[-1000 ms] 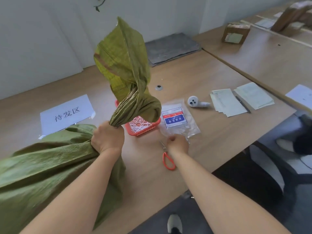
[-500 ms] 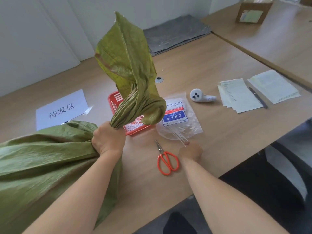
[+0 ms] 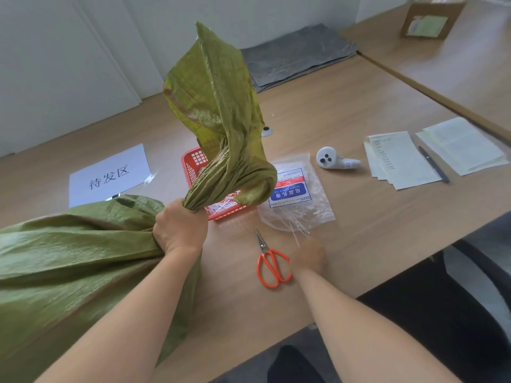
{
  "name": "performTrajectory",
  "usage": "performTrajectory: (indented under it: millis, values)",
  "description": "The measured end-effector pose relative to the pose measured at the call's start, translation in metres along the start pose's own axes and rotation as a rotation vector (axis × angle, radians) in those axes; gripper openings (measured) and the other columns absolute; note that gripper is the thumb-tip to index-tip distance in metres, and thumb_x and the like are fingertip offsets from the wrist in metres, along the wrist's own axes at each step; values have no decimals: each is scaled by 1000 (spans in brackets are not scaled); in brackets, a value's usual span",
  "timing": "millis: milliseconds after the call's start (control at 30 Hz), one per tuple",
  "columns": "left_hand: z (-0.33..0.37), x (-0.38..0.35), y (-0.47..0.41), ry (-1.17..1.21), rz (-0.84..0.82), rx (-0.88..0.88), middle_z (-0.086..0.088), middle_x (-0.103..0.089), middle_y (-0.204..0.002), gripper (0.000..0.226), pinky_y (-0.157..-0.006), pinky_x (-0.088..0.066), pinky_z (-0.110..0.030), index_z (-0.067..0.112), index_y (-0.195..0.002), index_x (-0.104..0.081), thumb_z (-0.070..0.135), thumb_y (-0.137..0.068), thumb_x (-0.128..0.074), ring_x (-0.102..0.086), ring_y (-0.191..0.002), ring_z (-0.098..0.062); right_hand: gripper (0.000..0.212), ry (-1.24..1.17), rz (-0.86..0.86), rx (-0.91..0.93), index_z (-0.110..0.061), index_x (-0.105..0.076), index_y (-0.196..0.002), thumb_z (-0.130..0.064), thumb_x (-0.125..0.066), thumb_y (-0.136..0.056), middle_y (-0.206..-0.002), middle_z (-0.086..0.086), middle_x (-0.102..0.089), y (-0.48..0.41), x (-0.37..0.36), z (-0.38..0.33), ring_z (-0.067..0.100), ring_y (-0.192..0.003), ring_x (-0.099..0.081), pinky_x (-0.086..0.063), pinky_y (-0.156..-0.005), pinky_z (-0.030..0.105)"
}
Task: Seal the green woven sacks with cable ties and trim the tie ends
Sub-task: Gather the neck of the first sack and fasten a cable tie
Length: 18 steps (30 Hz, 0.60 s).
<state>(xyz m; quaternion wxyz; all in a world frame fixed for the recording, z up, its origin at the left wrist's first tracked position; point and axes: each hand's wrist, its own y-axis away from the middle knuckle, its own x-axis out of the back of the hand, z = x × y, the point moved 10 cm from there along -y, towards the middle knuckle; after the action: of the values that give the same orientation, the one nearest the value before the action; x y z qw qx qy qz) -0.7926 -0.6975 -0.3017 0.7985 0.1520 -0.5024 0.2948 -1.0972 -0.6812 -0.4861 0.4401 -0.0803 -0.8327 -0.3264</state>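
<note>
A full green woven sack (image 3: 66, 252) lies on the wooden table at the left. My left hand (image 3: 179, 228) is clenched around its twisted neck, and the loose top of the sack stands up above the fist. My right hand (image 3: 308, 257) rests on the table just below a clear bag of white cable ties (image 3: 297, 194), fingers closed on a thin white cable tie (image 3: 300, 233) that sticks out of the bag's mouth. Orange-handled scissors (image 3: 272, 262) lie flat just left of my right hand.
A red basket (image 3: 193, 164) holding white tie offcuts sits behind the sack's neck. A white sign (image 3: 109, 175), a white handheld device (image 3: 336, 160), paper sheets (image 3: 401, 160) with a pen (image 3: 432, 164), grey mats (image 3: 298, 56) and a cardboard box (image 3: 428, 20) lie around.
My right hand has drawn back from the cable-tie bag toward the table's front edge, pulling a tie out with it. The left hand keeps its grip on the sack's neck.
</note>
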Motion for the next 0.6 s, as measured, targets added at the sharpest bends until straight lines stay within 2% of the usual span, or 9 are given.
performTrajectory:
  millis: [100,300,500,600]
  values:
    - [0,12,2,-1,-11,8,-3,-48,-62,23,-70,-39,-35,15,-64,-56,20,-87,-55,-51,-72,-36,30,-33,-13,-3,-3,-66,-123,-3,-52,-97,-130,18,-66,12,10,-5,33,-122,-64,-53,-95,37]
    - [0,59,-4,63,-7,9,-10,-59,-67,23,-68,-44,-37,12,-65,-60,20,-86,-54,-57,-71,-38,25,-136,-5,3,-7,-69,-117,-8,-55,-97,-127,15,-68,51,58,-47,35,-120,-66,-55,-91,36]
    - [-30,118,-13,156,18,38,-11,-58,-62,23,-66,-48,-39,14,-58,-51,16,-81,-51,-57,-68,-40,25,-161,12,127,-5,-64,-121,-6,-53,-99,-130,16,-65,101,86,-118,35,-124,-63,-52,-94,36]
    - [-54,143,-19,224,3,94,-9,-57,-62,26,-63,-42,-36,14,-57,-53,15,-83,-51,-55,-67,-37,22,-242,-36,245,-8,-73,-115,-14,-60,-98,-122,14,-72,134,79,-166,34,-118,-66,-49,-86,30]
